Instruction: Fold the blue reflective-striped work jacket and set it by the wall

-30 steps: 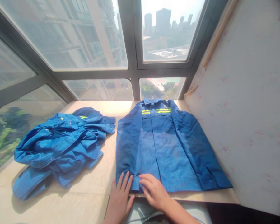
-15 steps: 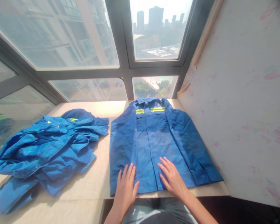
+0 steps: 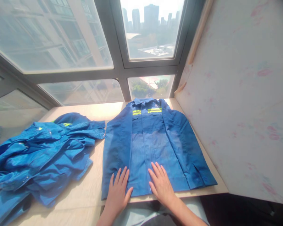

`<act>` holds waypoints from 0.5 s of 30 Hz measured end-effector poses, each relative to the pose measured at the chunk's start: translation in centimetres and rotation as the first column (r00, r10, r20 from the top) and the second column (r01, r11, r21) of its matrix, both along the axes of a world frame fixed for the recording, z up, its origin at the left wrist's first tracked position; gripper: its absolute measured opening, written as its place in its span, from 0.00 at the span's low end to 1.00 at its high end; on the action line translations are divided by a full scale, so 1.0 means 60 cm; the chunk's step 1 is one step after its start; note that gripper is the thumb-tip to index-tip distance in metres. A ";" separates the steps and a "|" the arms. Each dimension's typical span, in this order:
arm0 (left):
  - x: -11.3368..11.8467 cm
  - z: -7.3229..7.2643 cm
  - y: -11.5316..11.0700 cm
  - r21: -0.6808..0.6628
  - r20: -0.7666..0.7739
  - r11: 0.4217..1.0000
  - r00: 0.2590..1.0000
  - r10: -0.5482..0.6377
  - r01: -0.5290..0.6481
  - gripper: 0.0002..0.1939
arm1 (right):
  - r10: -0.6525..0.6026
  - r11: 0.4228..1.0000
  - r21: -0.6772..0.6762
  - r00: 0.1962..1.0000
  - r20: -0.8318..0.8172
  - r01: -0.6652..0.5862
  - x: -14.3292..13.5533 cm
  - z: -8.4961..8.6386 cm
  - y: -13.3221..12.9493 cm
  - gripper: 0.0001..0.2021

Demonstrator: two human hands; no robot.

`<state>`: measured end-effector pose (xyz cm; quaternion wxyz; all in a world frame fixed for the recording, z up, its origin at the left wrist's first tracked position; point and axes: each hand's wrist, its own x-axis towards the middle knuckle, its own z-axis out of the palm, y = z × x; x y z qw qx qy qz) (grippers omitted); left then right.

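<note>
Both hands [image 3: 118, 192] [image 3: 162, 185] touch the laid-out blue jacket [image 3: 153, 144], fingers [image 3: 124, 176] slightly spread.

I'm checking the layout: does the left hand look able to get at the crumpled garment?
Probably yes: the left hand rests on the spread jacket; only its sleeve and some tabletop separate hand from crumpled garment.

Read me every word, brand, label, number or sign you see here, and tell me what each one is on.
No text can be read.
Spread blue jacket: faint marking above one yellow chest stripe, too small and blurred to tell whether it is lettering.
Crumpled blue garment: no lettering that I can make out.
Wall: pinkish pattern, no words.
</note>
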<state>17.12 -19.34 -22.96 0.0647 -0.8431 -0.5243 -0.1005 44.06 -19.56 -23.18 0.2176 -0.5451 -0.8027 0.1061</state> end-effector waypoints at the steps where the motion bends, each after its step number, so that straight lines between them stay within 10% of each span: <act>1: -0.001 -0.001 0.001 -0.001 -0.002 1.000 1.000 0.001 -0.001 0.32 | 0.004 1.000 0.004 1.000 -0.012 -0.004 0.006 0.002 0.000 0.25; 10: 0.006 -0.009 0.001 0.088 0.060 0.995 0.998 0.034 -0.039 0.25 | -0.437 0.896 0.129 0.894 0.095 0.425 0.186 -0.006 -0.003 0.23; 15: 0.021 -0.009 -0.006 0.080 0.098 0.996 0.994 0.039 -0.047 0.24 | -0.433 0.901 0.051 0.883 0.181 0.431 0.231 -0.016 0.008 0.20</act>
